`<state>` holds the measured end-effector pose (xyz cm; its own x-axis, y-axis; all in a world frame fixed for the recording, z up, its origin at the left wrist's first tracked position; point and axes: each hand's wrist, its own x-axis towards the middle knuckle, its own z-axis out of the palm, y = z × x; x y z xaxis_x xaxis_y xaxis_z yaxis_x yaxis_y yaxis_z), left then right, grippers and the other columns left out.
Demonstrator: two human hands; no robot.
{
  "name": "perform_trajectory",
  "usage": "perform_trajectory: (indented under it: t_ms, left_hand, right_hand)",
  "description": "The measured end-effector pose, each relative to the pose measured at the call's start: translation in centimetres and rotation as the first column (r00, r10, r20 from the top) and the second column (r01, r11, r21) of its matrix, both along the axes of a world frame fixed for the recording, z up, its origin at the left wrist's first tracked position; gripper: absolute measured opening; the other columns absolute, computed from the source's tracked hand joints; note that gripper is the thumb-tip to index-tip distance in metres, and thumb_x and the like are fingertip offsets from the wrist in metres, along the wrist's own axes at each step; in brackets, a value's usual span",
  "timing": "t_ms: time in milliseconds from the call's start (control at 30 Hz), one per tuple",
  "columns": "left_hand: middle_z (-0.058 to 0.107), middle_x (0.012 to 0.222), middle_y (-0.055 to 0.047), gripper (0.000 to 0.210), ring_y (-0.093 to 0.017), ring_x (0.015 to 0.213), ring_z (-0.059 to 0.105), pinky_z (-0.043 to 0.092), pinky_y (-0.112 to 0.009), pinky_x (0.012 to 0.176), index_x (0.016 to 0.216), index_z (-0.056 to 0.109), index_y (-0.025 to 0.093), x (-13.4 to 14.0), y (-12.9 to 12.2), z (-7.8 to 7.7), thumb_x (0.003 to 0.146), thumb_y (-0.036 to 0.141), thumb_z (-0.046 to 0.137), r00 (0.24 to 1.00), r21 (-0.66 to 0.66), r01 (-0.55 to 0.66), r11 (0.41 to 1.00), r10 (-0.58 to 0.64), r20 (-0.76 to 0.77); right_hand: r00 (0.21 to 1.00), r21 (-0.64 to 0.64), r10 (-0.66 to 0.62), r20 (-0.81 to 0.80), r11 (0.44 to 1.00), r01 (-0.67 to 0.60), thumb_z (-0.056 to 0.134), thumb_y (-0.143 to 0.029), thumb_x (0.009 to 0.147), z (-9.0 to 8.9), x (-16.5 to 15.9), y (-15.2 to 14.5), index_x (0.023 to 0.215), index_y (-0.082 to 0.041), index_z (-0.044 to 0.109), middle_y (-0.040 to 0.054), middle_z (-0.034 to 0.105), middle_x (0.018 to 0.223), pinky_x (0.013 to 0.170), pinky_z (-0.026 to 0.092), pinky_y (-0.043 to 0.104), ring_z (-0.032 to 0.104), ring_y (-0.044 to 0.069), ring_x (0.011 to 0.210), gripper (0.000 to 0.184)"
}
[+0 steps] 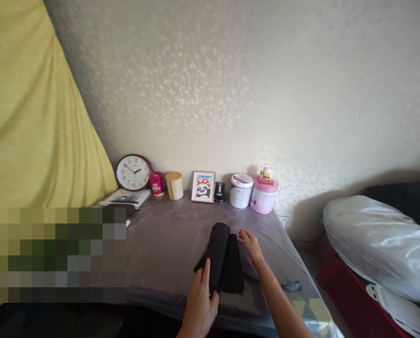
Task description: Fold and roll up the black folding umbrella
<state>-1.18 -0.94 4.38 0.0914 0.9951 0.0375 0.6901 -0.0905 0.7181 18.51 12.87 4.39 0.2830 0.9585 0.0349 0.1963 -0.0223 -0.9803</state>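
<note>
A black roll [220, 251], apparently of soft sheet material, lies slantwise on the covered table. Its flat black part [235, 267] spreads out beneath it to the right; what it is exactly I cannot tell. My left hand [202, 295] is closed around the roll's near end, with the thumb on the right side and the fingers along the left. To the right, just beyond the flat part's edge, my right hand [251, 245] hovers with its fingers loosely stretched and nothing visible in them. A small gap separates it from the roll.
Along the wall stand a clock [134, 172], a pink tin [157, 184], a yellow-lidded jar [175, 186], a framed panda picture [203, 187], a black stapler-like object [220, 192] and two tubs, one white [240, 191], one pink [263, 196]. A plastic-wrapped bundle [375, 244] sits right.
</note>
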Motion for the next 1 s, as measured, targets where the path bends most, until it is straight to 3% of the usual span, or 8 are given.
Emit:
perform_trajectory:
  t_ms: [133, 267, 467, 667, 900, 1000]
  left_hand:
    - [0.04, 0.131, -0.011, 0.069, -0.018, 0.117, 0.044, 0.036, -0.028, 0.097, 0.14, 0.012, 0.014, 0.0, 0.0, -0.2, 0.076, 0.017, 0.036, 1.0, 0.025, -0.004, 1.0, 0.004, 0.014]
    - [0.04, 0.131, -0.012, 0.067, -0.02, 0.118, 0.044, 0.036, -0.03, 0.098, 0.139, 0.018, 0.013, -0.1, 0.1, -0.2, 0.074, 0.017, 0.037, 0.999, 0.038, -0.007, 0.999, 0.005, 0.043]
    - [0.04, 0.131, -0.012, 0.069, -0.02, 0.114, 0.048, 0.039, -0.031, 0.095, 0.138, 0.019, 0.015, -0.3, 0.2, -0.2, 0.072, 0.018, 0.039, 0.997, 0.034, -0.021, 0.999, 0.018, 0.069]
    - [0.041, 0.131, -0.012, 0.067, -0.02, 0.117, 0.046, 0.037, -0.031, 0.097, 0.137, 0.021, 0.013, -0.7, 0.3, -0.4, 0.073, 0.019, 0.04, 0.993, 0.049, -0.013, 0.999, 0.007, 0.114]
    - [0.041, 0.132, -0.011, 0.067, -0.02, 0.118, 0.046, 0.038, -0.033, 0.098, 0.137, 0.022, 0.014, -1.2, 0.6, -0.6, 0.074, 0.021, 0.042, 0.987, 0.031, -0.018, 0.999, 0.013, 0.159]
    - [0.04, 0.133, -0.011, 0.067, -0.021, 0.119, 0.045, 0.039, -0.034, 0.097, 0.138, 0.021, 0.016, -1.2, 0.5, -0.5, 0.074, 0.022, 0.042, 0.987, 0.023, -0.021, 1.0, 0.017, 0.161]
  right_hand:
    - [0.98, -0.076, 0.091, -0.177, 0.991, -0.106, 0.054, -0.051, 0.07, 0.0, -0.1, -2.6, 0.094, -0.015, 0.064, 0.01, 0.068, 0.092, 0.065, 0.05, 0.029, 0.065, 0.021, 0.083, 0.045]
    - [0.941, -0.12, 0.156, -0.3, 0.972, -0.2, 0.056, -0.044, 0.07, 0.6, -1.1, -3.5, 0.094, -0.017, 0.063, 0.0058, 0.067, 0.087, 0.059, 0.047, 0.025, 0.063, 0.016, 0.074, 0.036]
    - [0.949, -0.151, 0.156, -0.273, 0.967, -0.203, 0.051, -0.027, 0.073, 1.3, -2.4, -3.3, 0.095, -0.018, 0.063, -0.0003, 0.062, 0.074, 0.045, 0.036, 0.017, 0.052, 0.008, 0.055, 0.027]
    - [0.95, -0.237, 0.244, -0.197, 0.928, -0.287, 0.044, -0.016, 0.071, 1.2, -3.4, -3.0, 0.093, -0.016, 0.06, -0.0079, 0.042, 0.047, 0.035, 0.024, 0.016, 0.035, 0.005, 0.036, 0.027]
    - [0.891, -0.36, 0.439, -0.12, 0.817, -0.451, 0.045, -0.011, 0.068, 1.3, -3.6, -3.9, 0.101, -0.02, 0.051, -0.0042, 0.057, 0.06, 0.046, 0.048, 0.022, 0.056, 0.009, 0.045, 0.035]
    - [0.885, -0.356, 0.465, -0.035, 0.821, -0.446, 0.045, -0.011, 0.07, 1.6, -3.7, -3.9, 0.1, -0.019, 0.052, -0.0024, 0.059, 0.063, 0.048, 0.051, 0.025, 0.059, 0.011, 0.05, 0.032]
